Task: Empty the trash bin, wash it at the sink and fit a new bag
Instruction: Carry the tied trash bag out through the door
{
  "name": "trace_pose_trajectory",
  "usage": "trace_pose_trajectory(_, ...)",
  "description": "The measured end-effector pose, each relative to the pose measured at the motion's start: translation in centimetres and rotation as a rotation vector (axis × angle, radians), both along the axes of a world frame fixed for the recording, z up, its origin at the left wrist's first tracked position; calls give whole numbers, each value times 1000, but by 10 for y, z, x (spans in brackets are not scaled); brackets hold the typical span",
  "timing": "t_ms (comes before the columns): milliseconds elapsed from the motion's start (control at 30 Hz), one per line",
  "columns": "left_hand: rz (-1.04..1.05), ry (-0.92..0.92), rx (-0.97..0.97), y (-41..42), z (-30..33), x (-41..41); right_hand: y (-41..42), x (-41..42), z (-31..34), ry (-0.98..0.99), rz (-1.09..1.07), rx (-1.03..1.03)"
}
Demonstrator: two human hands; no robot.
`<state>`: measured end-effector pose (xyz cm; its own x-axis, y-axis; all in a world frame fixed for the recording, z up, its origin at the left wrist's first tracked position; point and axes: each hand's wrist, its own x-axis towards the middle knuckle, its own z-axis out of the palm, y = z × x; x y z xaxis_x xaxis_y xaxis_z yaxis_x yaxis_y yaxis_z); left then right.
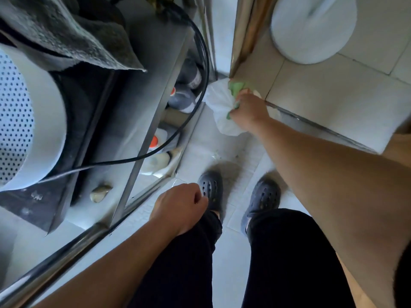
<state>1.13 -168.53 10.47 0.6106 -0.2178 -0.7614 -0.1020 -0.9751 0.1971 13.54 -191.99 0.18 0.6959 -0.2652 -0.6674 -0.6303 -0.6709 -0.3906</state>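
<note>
A full white trash bag with green ties at its gathered neck sits low over the pale floor, beside a doorway threshold. My right hand grips the bag's gathered neck, arm stretched forward. My left hand hangs near my left shoe with fingers loosely curled and nothing in it. No trash bin or sink shows in the head view.
A metal-framed rack stands on the left with bottles low down, a black cable and a white perforated appliance. A white toilet base stands past the threshold at upper right. My shoes stand on the narrow floor strip.
</note>
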Motion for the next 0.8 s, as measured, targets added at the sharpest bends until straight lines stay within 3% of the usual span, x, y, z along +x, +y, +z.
trace_pose_trajectory(133, 43, -35, -1, 6, -7, 7, 4, -6, -32, 145, 21, 72)
trace_pose_trajectory(400, 61, -31, 27, 8, -4, 5, 1, -15, -23, 142, 14, 97)
trace_pose_trajectory(633, -28, 55, 53, 5, 53, -31, -9, -53, 78, 209, 133, 95)
trace_pose_trajectory(733, -142, 187, 85, 5, 109, -52, -13, -80, 151, 228, 238, 105)
trace_pose_trajectory(800, -100, 314, 89, 7, 151, -67, -18, -106, 205, 276, 307, 113)
